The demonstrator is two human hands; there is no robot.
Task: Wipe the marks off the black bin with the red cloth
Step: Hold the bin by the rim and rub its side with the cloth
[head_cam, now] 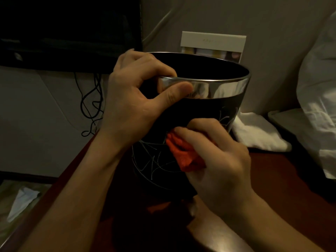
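Head view: left hand (134,99) grips bin (205,113) rim; right hand (216,160) clutches cloth (183,153). Hard rubbing might tip bin off desk (283,179).

White towel (258,131) crowds the bin's (200,113) right (cables (91,106) hang left).

Standing on the table (283,179), near its back edge: the bin (205,110). Gripping the bin's rim on the left, fingers inside and thumb outside: the left hand (134,100). Pressing against the bin's front wall, low and to the right: the cloth (183,153), bunched in the right hand (218,160). Running over that wall left of the cloth and above the right hand: scribbled marks (154,160). Leaning against the wall behind the bin: a card (212,46). Lying on the table right of the bin: a folded towel (258,131). Hanging left of the bin, below a screen (69,30): tangled cables (91,104).
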